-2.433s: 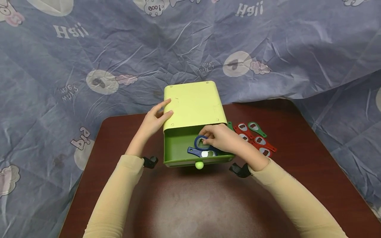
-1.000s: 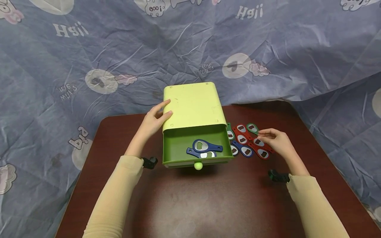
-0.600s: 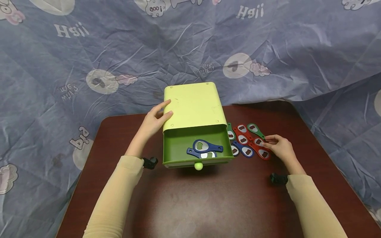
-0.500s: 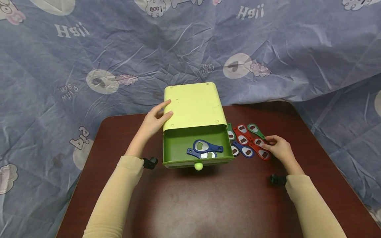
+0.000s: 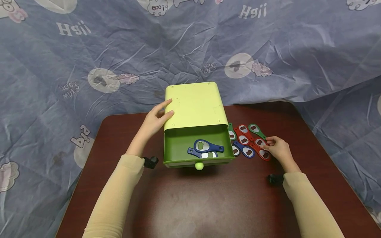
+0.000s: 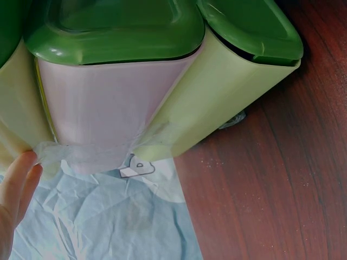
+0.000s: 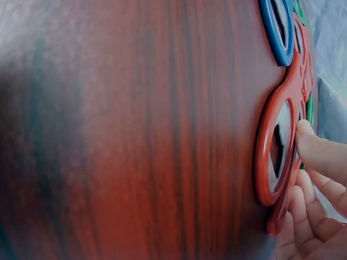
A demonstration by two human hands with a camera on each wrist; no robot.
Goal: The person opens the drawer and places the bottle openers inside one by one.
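Note:
My left hand (image 5: 153, 123) rests against the left side of a pale yellow box (image 5: 193, 105), fingers spread. Its green drawer (image 5: 178, 145) is pulled out. In the drawer lie two blue bottle openers (image 5: 208, 145), partly overlapping. My right hand (image 5: 279, 150) is at a group of openers right of the box, thumb and fingers about a red bottle opener (image 5: 260, 142) that still lies on the table. In the right wrist view the thumb touches that red opener, behind a nearer red one (image 7: 265, 146). A green bottle opener (image 5: 256, 129) has its handle end at my fingertips.
Beside the drawer's right wall lie more openers, among them a blue one (image 5: 247, 151), a red one (image 5: 243, 140) and a green one (image 5: 231, 134). A round knob (image 5: 199, 166) sticks out from the drawer front. Patterned cloth (image 5: 143, 49) hangs behind the brown table (image 5: 184, 205).
My right hand let go of a blue opener in the drawer and moved right to the group on the table. Lately it has shifted only slightly there. My left hand stays on the box.

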